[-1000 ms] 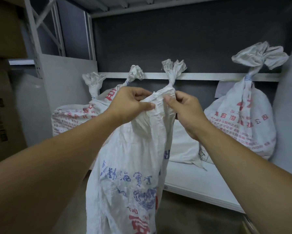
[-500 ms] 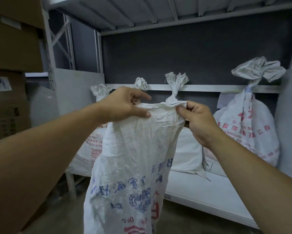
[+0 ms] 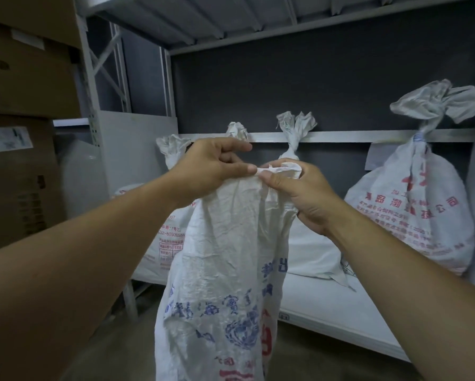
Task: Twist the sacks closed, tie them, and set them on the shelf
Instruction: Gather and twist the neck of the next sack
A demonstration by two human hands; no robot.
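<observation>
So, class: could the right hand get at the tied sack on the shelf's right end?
Probably, once freed: the right hand grips the untied sack, but nothing stands between it and that tied sack.

sack [image 3: 219, 270]: bottom cut off by lower edge | left hand [image 3: 211, 169]: covers lower part of a knot [image 3: 237, 130] | right hand [image 3: 299, 196]: fingers hidden behind sack's mouth | middle sack [image 3: 310, 251]: partly hidden by sack and right hand | boxes [image 3: 24, 78]: cut by left edge, label print blurred | right sack [image 3: 412, 215]: small print unreadable
</observation>
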